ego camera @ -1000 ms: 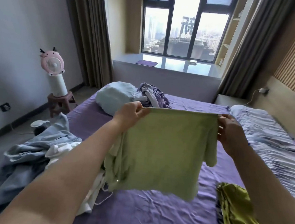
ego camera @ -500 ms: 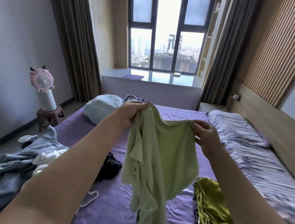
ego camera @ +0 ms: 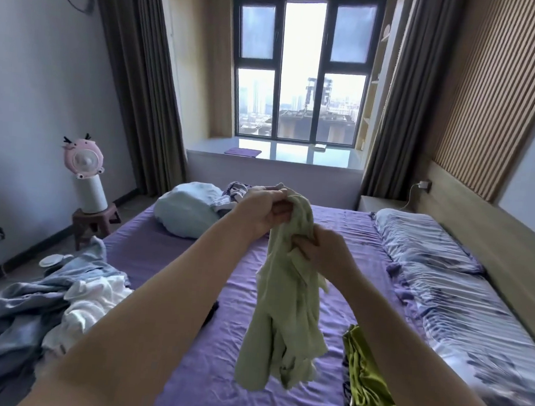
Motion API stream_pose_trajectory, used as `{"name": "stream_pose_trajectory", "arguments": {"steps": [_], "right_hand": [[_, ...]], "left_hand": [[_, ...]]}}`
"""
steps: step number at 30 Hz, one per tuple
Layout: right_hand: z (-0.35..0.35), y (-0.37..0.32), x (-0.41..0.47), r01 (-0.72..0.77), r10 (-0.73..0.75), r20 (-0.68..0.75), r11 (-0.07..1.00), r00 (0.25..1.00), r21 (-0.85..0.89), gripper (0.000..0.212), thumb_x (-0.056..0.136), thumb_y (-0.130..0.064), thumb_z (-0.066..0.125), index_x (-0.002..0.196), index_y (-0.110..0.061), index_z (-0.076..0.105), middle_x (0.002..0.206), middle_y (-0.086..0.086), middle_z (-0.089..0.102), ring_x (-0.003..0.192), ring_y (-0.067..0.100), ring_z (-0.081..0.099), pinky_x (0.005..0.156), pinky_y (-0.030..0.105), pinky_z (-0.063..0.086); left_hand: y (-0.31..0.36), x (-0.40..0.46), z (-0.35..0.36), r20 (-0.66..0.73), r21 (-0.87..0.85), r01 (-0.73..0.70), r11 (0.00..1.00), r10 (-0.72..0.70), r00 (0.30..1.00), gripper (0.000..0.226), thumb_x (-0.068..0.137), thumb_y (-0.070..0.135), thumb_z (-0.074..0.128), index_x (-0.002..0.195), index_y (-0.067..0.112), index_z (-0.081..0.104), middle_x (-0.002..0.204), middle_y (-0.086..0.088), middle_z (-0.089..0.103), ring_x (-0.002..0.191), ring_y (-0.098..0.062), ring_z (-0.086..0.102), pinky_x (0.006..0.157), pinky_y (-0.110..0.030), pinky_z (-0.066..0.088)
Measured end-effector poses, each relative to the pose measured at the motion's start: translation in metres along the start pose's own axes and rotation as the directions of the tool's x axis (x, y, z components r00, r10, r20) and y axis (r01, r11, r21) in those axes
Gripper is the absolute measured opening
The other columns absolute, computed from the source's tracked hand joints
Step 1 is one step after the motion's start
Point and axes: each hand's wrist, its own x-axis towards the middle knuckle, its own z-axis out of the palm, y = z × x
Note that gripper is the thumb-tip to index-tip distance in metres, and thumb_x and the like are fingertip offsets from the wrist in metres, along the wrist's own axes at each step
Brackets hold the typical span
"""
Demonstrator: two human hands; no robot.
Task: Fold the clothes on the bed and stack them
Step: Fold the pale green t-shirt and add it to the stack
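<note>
1. I see the pale green garment (ego camera: pixel 286 316) hanging bunched in the air above the bed (ego camera: pixel 166 249), held up between my two hands.
2. My left hand (ego camera: pixel 264 210) grips its top edge, fingers curled round the cloth.
3. My right hand (ego camera: pixel 323 250) pinches it just below and right of the left (the two nearly touch).
4. An olive-green folded piece (ego camera: pixel 370 384) lies under my right forearm.
5. A blue and white clothes heap (ego camera: pixel 50 307) sits left of my left forearm.
</note>
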Motion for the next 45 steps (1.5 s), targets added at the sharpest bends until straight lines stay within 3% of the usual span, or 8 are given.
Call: {"name": "stream_pose_trajectory", "arguments": {"steps": [8, 13, 17, 21, 27, 32, 37, 45], "right_hand": [[-0.016, -0.039, 0.019, -0.164, 0.368, -0.057, 0.542, 0.928, 0.824, 0.021, 0.081, -0.008, 0.071, 0.096, -0.001, 0.059, 0.1, 0.024, 0.065, 0.089, 0.037, 0.065, 0.078, 0.054, 0.056], [-0.011, -0.039, 0.011, -0.137, 0.29, -0.266, 0.869, 0.919, 0.475, 0.054, 0.076, -0.018, 0.078, 0.117, 0.003, 0.049, 0.109, 0.02, 0.063, 0.101, 0.034, 0.06, 0.091, 0.051, 0.047], [0.007, -0.042, -0.007, 0.12, -0.092, -0.211, 0.985, 0.973, 0.127, 0.081, 0.078, -0.018, 0.077, 0.144, -0.011, 0.031, 0.139, 0.011, 0.045, 0.127, 0.027, 0.043, 0.106, 0.044, 0.035], [0.011, -0.055, -0.007, 0.169, -0.199, 0.06, 0.931, 0.978, 0.323, 0.081, 0.082, -0.004, 0.069, 0.144, -0.031, 0.024, 0.114, 0.001, 0.059, 0.106, 0.023, 0.057, 0.093, 0.04, 0.046], [0.021, -0.051, 0.001, 0.027, -0.041, 0.016, 0.862, 0.999, 0.505, 0.026, 0.084, -0.004, 0.068, 0.094, -0.028, 0.066, 0.09, -0.001, 0.068, 0.09, 0.026, 0.063, 0.077, 0.033, 0.054], [0.033, -0.05, 0.012, -0.065, 0.103, -0.138, 0.963, 0.985, 0.261, 0.054, 0.083, -0.014, 0.071, 0.131, -0.012, 0.045, 0.111, 0.003, 0.058, 0.1, 0.021, 0.058, 0.086, 0.035, 0.049], [0.058, -0.075, -0.002, 0.145, -0.052, -0.278, 0.935, 0.959, 0.325, 0.035, 0.082, -0.024, 0.073, 0.111, -0.015, 0.057, 0.099, -0.006, 0.061, 0.088, 0.009, 0.064, 0.069, 0.012, 0.047], [0.071, -0.083, -0.003, -0.002, 0.114, -0.233, 0.903, 0.966, 0.43, 0.029, 0.087, -0.006, 0.064, 0.076, -0.033, 0.062, 0.08, 0.0, 0.069, 0.079, 0.021, 0.067, 0.078, 0.041, 0.054]], "left_hand": [[-0.073, -0.037, -0.05, 0.22, 0.371, -0.284, 0.884, 0.213, 0.952, 0.066, 0.066, -0.012, 0.074, 0.12, 0.014, 0.047, 0.098, 0.003, 0.063, 0.081, 0.0, 0.063, 0.077, -0.022, 0.053], [-0.045, -0.04, -0.071, -0.013, 0.226, -0.262, 0.938, 0.272, 0.962, 0.019, 0.069, 0.004, 0.073, 0.087, 0.005, 0.069, 0.084, -0.013, 0.062, 0.076, -0.021, 0.055, 0.073, -0.033, 0.047], [-0.012, -0.035, -0.074, 0.062, 0.181, -0.218, 0.959, 0.21, 0.976, 0.016, 0.077, -0.002, 0.072, 0.074, 0.013, 0.076, 0.076, -0.007, 0.071, 0.071, -0.021, 0.065, 0.07, -0.03, 0.055], [0.003, -0.03, -0.076, 0.249, 0.245, -0.218, 0.945, 0.156, 0.956, 0.018, 0.08, 0.0, 0.07, 0.087, 0.016, 0.077, 0.083, -0.004, 0.073, 0.075, -0.016, 0.068, 0.069, -0.026, 0.056], [-0.001, -0.026, -0.103, 0.245, 0.402, -0.079, 0.912, -0.024, 0.969, 0.033, 0.085, 0.003, 0.068, 0.116, -0.004, 0.059, 0.096, -0.014, 0.062, 0.086, -0.022, 0.059, 0.081, -0.029, 0.051], [0.009, -0.018, -0.108, 0.091, 0.323, -0.084, 0.943, 0.057, 0.994, 0.047, 0.088, -0.01, 0.056, 0.132, 0.005, 0.051, 0.097, -0.014, 0.051, 0.078, -0.019, 0.054, 0.07, -0.024, 0.048], [0.025, -0.015, -0.089, 0.048, 0.076, 0.114, 0.991, -0.117, 0.992, 0.026, 0.09, -0.014, 0.034, 0.089, 0.0, 0.056, 0.076, -0.013, 0.047, 0.06, -0.019, 0.047, 0.045, -0.021, 0.046], [0.018, -0.009, -0.105, 0.195, 0.324, -0.04, 0.945, -0.025, 0.98, 0.04, 0.08, -0.027, 0.041, 0.114, -0.012, 0.056, 0.094, -0.022, 0.051, 0.087, -0.03, 0.05, 0.088, -0.04, 0.046]]}}
